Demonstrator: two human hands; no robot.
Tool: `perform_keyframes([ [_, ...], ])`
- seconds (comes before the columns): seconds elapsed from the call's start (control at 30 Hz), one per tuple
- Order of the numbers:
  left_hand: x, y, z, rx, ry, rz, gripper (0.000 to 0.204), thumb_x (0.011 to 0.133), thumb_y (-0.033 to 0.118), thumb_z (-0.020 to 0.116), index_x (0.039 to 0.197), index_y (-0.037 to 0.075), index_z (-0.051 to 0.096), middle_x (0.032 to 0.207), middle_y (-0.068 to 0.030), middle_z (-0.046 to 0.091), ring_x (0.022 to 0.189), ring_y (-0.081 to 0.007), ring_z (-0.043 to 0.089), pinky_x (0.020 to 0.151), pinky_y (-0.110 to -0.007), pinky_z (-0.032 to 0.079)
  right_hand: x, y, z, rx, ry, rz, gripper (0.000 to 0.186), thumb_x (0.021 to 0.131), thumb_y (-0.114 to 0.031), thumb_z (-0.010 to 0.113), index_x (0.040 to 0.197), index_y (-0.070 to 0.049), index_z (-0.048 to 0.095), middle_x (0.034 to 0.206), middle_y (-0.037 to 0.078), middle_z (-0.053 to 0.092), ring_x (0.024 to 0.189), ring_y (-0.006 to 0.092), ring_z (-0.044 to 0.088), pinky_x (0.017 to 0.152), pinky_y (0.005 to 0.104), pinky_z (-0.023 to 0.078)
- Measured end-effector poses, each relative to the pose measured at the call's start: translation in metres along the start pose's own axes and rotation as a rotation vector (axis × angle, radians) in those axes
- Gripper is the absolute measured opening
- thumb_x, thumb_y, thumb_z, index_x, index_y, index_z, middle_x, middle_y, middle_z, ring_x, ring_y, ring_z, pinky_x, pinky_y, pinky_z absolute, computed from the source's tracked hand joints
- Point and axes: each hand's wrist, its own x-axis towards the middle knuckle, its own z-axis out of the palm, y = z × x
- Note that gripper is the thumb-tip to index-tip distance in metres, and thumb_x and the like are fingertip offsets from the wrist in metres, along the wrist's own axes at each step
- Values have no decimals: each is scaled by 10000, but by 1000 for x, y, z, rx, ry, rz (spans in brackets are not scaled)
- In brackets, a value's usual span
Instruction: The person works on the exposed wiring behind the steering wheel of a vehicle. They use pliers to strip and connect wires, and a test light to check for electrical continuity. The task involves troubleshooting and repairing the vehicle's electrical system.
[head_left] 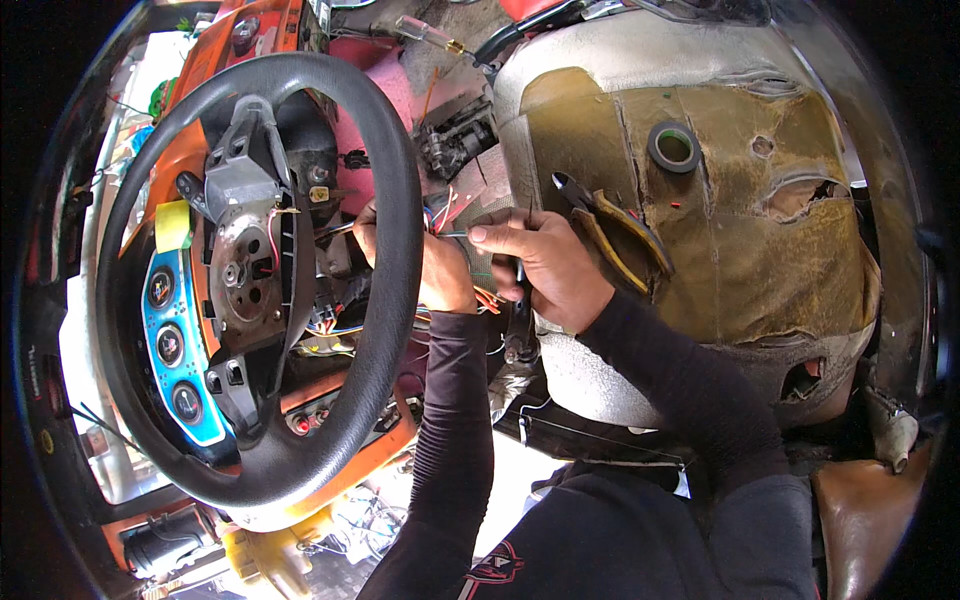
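Black sleeves lead up from the near edge to both hands. The left hand (440, 265) pinches coloured wires (445, 212) just right of the steering wheel (385, 200); the right hand (545, 265) grips a thin tool (520, 290). Farther right, pliers (615, 225) and a tape roll (674, 146) lie on the worn seat (780, 250).

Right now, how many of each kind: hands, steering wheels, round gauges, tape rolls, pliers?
Hands: 2, left hand and right hand
Steering wheel: 1
Round gauges: 3
Tape rolls: 2, black tape roll and yellow tape roll
Pliers: 1
Total: 9
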Motion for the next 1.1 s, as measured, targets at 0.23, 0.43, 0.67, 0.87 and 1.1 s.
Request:
perform_keyframes([
  [0.23,-1,-19,5,-10,-5,-44,339,1035,268,571,966,-64,591,867,-78,600,777,-182,538,711,-358,456,-3,11,8,-84,132,-118,220,882,-107,759,995,27,626,674,-4,561,523,60,496,406,226,358],
  [0.43,3,-10,0,-61,-27,-79,369,1039,298,573,926,-53,585,825,-70,586,738,-183,510,688,-349,443,-4,20,4,-38,138,12,204,899,-115,749,1000,20,635,685,-5,570,529,56,496,409,227,362],
  [0.67,3,-21,-3,-123,-91,-25,254,1039,216,575,913,-4,590,791,-4,557,693,-102,483,612,-283,390,-13,17,-1,-120,101,44,168,912,-163,708,989,-34,633,804,7,606,536,71,499,418,230,362],
  [0.87,4,-24,-9,-100,-96,1,196,1042,171,561,936,9,588,789,15,549,679,-75,458,591,-255,356,-22,-14,-6,37,147,78,233,970,-267,503,1140,-111,534,887,35,592,594,138,529,479,280,425],
  [1.1,7,0,-6,-139,-138,-49,139,1036,104,530,947,9,581,787,9,543,673,-71,436,597,-248,341,-36,10,-10,-43,-10,88,313,970,-144,596,1247,-55,480,878,65,611,563,146,592,435,275,443],
])
